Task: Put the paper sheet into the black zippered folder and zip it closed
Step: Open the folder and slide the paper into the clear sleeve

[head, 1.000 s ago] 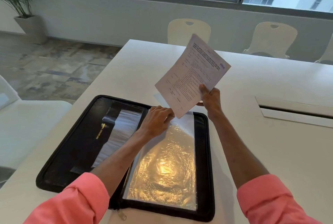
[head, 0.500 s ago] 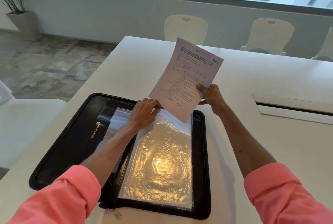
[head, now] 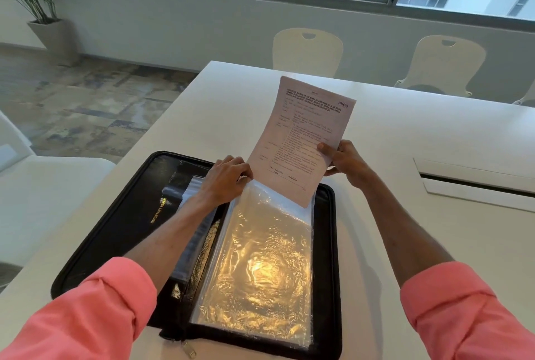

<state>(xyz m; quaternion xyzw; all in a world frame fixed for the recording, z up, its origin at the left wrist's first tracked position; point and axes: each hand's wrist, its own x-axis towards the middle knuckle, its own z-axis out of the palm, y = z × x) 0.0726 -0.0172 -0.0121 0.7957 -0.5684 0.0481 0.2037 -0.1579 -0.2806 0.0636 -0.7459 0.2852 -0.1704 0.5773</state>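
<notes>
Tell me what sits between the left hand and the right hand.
In the head view, the lower part of the paper sheet spans the gap between the left hand and right hand, above the clear plastic sleeve.

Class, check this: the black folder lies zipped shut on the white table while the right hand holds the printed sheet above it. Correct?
Not quite. The head view shows the black folder lying open, not zipped shut, on the white table; the right hand does hold the printed sheet above it.

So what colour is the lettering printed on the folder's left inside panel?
Gold, on the black zippered folder, which lies open on the table; the head view shows it.
</notes>
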